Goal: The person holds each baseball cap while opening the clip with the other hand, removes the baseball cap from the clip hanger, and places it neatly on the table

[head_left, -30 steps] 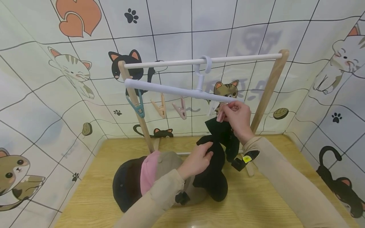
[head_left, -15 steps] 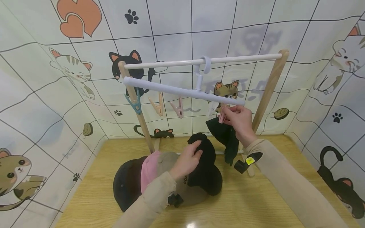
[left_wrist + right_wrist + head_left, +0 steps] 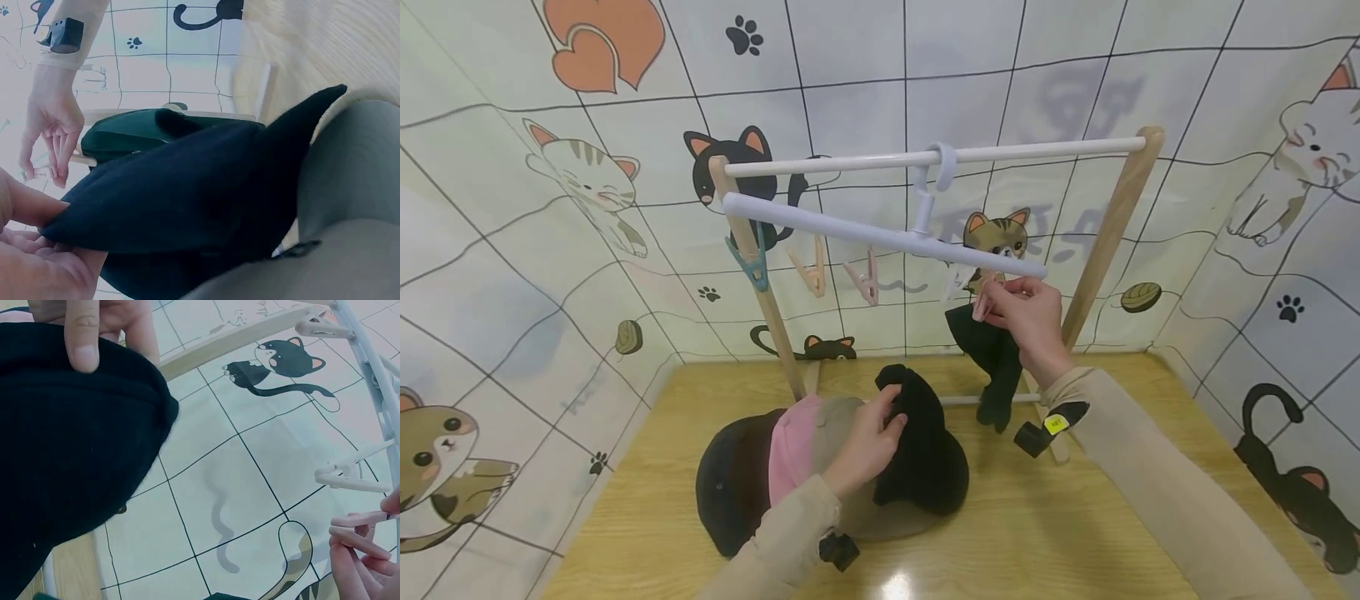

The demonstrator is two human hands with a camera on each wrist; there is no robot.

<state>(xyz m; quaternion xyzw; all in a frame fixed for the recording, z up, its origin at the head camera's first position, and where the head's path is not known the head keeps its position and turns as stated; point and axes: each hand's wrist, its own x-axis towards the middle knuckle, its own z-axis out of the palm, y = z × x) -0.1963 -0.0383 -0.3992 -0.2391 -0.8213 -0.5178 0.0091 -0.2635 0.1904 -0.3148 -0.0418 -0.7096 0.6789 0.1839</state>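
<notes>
My left hand pinches the edge of a black cap, which overlaps a row of caps. In the left wrist view, thumb and fingers grip the tip of this black cap. My right hand pinches a pink clothespin under the right end of the white hanger, which tilts down to the right. Just below the right hand hangs a dark green cap; what holds it up is hidden.
The hanger hooks over the white rail of a wooden-legged rack. Blue, peach and pink clips dangle from it. On the wooden table lie beige, pink, brown and navy caps.
My left hand has drawn the black cap left, away from the dark green cap. The hanger's left end and its clips have risen slightly. My right hand stays at the pink clothespin.
</notes>
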